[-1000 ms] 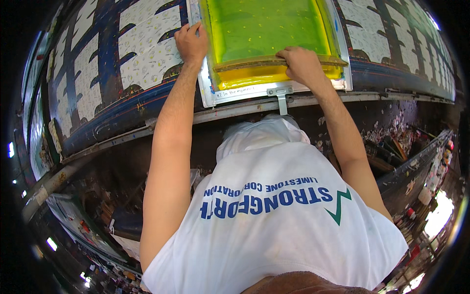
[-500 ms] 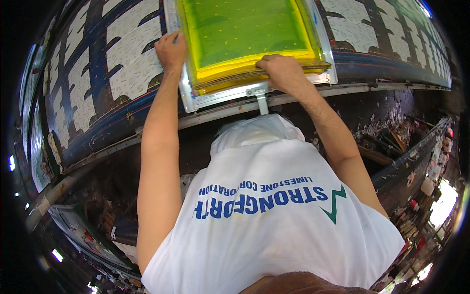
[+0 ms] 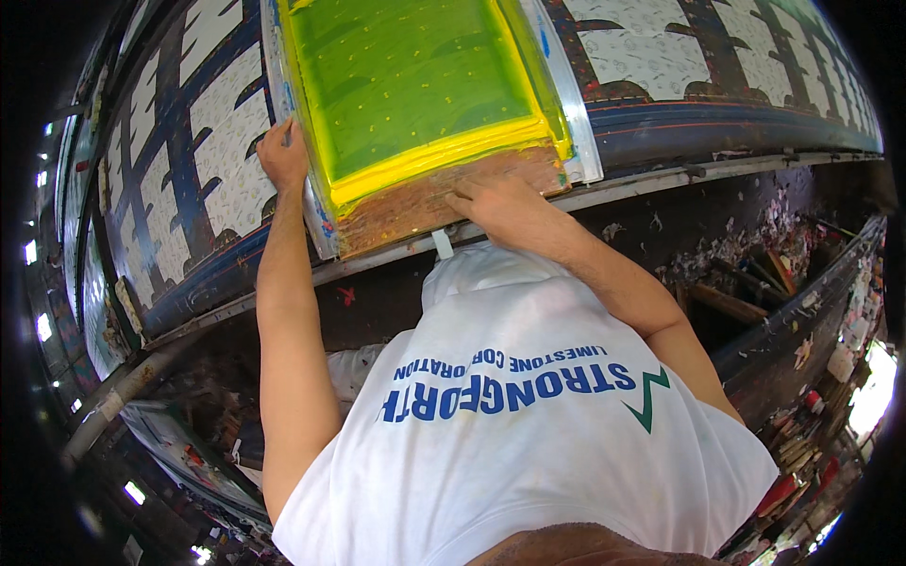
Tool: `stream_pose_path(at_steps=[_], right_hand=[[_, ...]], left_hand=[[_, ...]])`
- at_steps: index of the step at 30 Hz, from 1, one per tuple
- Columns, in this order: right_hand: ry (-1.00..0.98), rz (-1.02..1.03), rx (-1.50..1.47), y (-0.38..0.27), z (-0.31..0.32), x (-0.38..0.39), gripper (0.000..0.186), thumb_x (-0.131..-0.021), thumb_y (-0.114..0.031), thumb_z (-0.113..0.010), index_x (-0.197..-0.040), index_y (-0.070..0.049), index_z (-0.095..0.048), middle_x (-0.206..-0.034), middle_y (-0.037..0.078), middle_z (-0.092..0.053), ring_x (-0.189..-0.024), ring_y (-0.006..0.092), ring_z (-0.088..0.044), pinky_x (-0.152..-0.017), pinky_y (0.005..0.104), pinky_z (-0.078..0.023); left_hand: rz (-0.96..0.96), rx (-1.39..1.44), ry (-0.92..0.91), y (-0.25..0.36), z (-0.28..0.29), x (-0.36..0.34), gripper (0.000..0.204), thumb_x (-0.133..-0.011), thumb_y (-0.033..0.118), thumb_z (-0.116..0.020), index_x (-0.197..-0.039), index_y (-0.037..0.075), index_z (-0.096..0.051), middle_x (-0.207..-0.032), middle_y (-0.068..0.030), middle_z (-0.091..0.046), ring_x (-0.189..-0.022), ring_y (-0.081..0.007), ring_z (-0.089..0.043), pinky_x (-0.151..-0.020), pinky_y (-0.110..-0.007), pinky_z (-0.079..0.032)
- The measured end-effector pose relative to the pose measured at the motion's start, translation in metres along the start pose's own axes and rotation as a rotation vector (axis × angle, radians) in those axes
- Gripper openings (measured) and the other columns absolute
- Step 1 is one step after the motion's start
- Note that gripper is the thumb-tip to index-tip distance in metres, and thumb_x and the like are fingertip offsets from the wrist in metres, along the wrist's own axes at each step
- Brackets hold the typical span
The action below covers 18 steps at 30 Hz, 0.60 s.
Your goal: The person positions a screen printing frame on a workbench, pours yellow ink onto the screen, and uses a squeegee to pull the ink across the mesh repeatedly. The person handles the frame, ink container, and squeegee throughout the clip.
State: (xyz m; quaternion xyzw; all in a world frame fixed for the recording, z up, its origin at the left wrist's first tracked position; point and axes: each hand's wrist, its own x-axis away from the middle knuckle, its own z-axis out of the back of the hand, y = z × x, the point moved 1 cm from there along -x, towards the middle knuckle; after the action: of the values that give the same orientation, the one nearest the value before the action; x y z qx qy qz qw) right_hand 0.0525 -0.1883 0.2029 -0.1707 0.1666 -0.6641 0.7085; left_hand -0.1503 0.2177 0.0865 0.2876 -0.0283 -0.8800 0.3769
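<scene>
A screen-printing frame [image 3: 578, 104] with metal edges holds green mesh [image 3: 415, 85], rimmed with yellow ink. My left hand [image 3: 283, 151] is curled over its left edge. At the near end lies a wide squeegee with a wooden board [image 3: 382, 217], tilted so its brown face shows. My right hand [image 3: 486, 203] grips this board near its middle, fingers bent, fingertips partly hidden. My white printed shirt [image 3: 519, 443] fills the lower middle, below the frame.
A long dark printing table [image 3: 642, 132] runs across, bearing white patterned pieces [image 3: 226, 132] on both sides. A metal rail [image 3: 708, 165] lines its near edge. Below is a littered dark trough [image 3: 746, 274] with wooden strips, and cluttered small items line the right.
The squeegee has come toward me and tipped, showing more of its wooden face, with my right hand on it. The frame and my left hand appear further left and lower in view.
</scene>
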Motion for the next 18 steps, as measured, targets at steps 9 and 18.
stream_pose_path(at_steps=[9, 18], right_hand=[[0.624, -0.641, -0.051, 0.159, 0.032, 0.041, 0.056, -0.092, -0.035, -0.081, -0.131, 0.004, -0.07, -0.12, 0.021, -0.072, -0.107, 0.0403, -0.07, -0.093, 0.0428, -0.057], [0.506, -0.781, -0.048, 0.183, 0.031, 0.014, 0.048, -0.08, -0.036, -0.085, -0.116, -0.004, -0.077, -0.106, 0.024, -0.072, -0.104, 0.0419, -0.068, -0.092, 0.0504, -0.055]], left_hand=[[-0.005, 0.04, -0.004, 0.005, 0.005, 0.0, 0.024, -0.095, 0.021, -0.078, -0.114, 0.007, -0.082, -0.114, -0.0139, -0.079, -0.11, -0.0331, -0.069, -0.1, -0.045, -0.05], [0.037, 0.063, -0.015, -0.005, 0.002, 0.005, 0.035, -0.089, 0.025, -0.084, -0.12, 0.01, -0.082, -0.122, -0.0187, -0.076, -0.115, -0.0357, -0.068, -0.104, -0.046, -0.049]])
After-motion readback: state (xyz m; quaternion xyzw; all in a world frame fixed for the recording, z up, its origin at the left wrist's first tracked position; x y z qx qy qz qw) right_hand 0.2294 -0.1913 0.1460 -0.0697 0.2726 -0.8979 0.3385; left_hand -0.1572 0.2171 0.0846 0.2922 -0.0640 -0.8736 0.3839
